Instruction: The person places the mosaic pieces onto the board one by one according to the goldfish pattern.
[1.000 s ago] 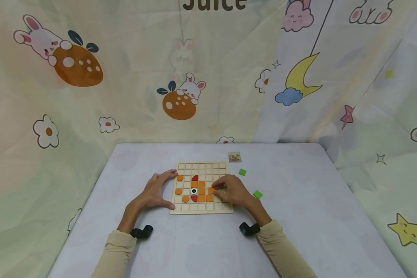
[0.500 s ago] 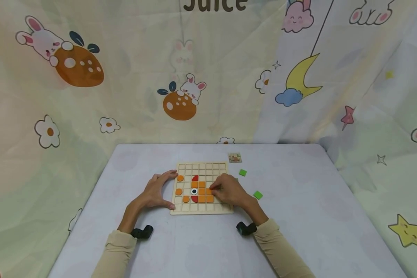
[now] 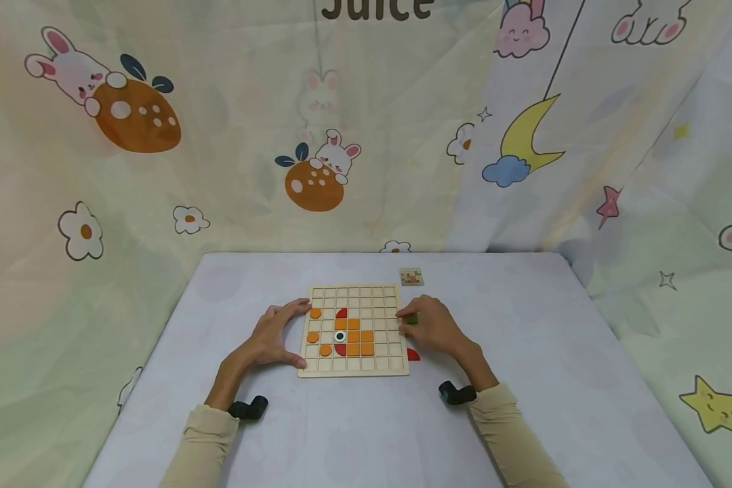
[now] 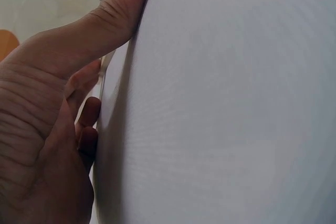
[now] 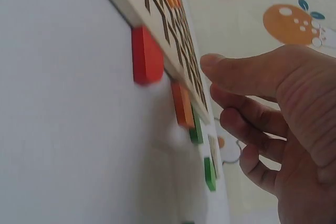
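Observation:
A pale wooden grid board [image 3: 384, 295] lies on the table. On it are several orange squares [image 3: 367, 342] side by side, two red quarter-round pieces [image 3: 341, 313], a black-and-white eye piece [image 3: 339, 336] and three orange discs [image 3: 313, 337]. My left hand [image 3: 270, 336] is spread along the board's left edge, thumb at the front corner and fingers farther back. My right hand [image 3: 430, 327] hovers at the right edge, thumb and forefinger slightly apart with nothing seen between them. Beneath it lie a red piece [image 5: 147, 56], an orange piece [image 5: 182, 105] and green pieces [image 5: 209, 174].
A small picture card [image 3: 411, 276] lies behind the board's right corner. The white-covered table [image 3: 354, 434] runs out to each side and toward me. A printed cloth [image 3: 232, 135] hangs behind it.
The right hand pressed an orange square flush into the grid, left it there, and has moved right, off the board's middle. The left hand has stayed at the left edge.

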### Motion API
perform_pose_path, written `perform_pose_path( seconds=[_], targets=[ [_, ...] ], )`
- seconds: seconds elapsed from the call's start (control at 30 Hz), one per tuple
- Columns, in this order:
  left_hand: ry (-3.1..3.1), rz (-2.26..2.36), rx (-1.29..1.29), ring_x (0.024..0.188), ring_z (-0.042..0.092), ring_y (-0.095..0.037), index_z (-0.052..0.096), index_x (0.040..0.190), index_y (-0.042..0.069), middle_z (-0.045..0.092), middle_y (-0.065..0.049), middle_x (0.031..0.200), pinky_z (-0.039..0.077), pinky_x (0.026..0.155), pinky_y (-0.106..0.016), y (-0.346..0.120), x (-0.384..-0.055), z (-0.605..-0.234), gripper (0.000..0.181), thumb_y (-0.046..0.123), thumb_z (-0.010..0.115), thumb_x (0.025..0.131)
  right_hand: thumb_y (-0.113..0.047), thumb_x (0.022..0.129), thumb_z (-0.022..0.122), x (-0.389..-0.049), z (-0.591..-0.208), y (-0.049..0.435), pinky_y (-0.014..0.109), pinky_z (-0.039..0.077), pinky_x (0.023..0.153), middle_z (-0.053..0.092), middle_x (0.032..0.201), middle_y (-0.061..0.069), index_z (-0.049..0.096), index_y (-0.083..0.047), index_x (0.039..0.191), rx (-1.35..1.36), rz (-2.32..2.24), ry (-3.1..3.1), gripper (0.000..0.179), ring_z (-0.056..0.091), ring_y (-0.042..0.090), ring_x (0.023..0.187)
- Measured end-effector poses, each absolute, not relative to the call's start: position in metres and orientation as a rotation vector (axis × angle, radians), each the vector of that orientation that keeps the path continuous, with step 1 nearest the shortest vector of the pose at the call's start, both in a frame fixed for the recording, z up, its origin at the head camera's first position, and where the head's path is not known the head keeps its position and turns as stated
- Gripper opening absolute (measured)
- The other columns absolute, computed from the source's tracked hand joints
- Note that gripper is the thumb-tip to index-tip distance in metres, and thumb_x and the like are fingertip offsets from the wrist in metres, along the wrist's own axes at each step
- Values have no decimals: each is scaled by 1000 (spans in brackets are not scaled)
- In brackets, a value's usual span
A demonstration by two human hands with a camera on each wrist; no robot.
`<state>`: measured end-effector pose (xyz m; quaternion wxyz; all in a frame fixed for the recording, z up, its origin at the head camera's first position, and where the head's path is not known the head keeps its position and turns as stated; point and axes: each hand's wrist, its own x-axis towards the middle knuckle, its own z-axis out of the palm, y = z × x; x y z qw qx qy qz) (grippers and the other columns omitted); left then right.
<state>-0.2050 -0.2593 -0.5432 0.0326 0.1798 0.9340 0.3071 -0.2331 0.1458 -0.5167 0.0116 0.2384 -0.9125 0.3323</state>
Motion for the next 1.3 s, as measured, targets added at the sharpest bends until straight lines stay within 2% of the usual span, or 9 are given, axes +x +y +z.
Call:
perform_pose_path(
  seconds=[0.17,0.33,0.6,0.83,1.03,1.3],
  targets=[
    [2873,930,551,139,46,-37,50,163,18,39,-5,178,37,116,-68,-259,-206,-544,127,56,106,57,-12,85,93,-233,-517,162,40,53,89,80,94,-4,88,-11,106,684,1018,-2891,22,67,16,94],
    [2881,913,549,138,46,-36,50,163,17,39,-5,178,37,114,-65,-259,-207,-544,127,55,107,56,-10,85,93,-229,-518,169,37,53,88,84,101,-3,88,-12,106,705,1013,-2931,21,67,14,96],
    [2873,925,554,138,47,-38,50,163,16,40,-5,177,38,113,-65,-258,-205,-543,128,55,107,56,-8,83,94,-221,-519,179,36,52,88,82,95,-6,89,-12,103,703,924,-2946,21,67,14,96],
    [2877,918,536,138,46,-37,50,163,17,40,-4,177,40,112,-64,-258,-206,-542,127,53,107,57,-10,83,95,-222,-517,183,37,51,87,84,103,0,87,-9,111,697,958,-2927,29,67,17,97],
    [2871,930,530,138,45,-37,49,164,18,40,-4,177,39,113,-64,-257,-206,-542,127,53,107,57,-9,83,94,-222,-520,182,35,51,85,83,98,-1,87,-9,105,722,951,-2931,23,66,16,95],
    [2876,904,508,138,45,-36,48,165,19,39,-4,178,41,112,-64,-257,-204,-541,128,53,108,57,-10,83,95,-221,-520,184,41,55,89,81,96,-1,86,-9,104,739,933,-2925,23,69,17,95]
  ],
)
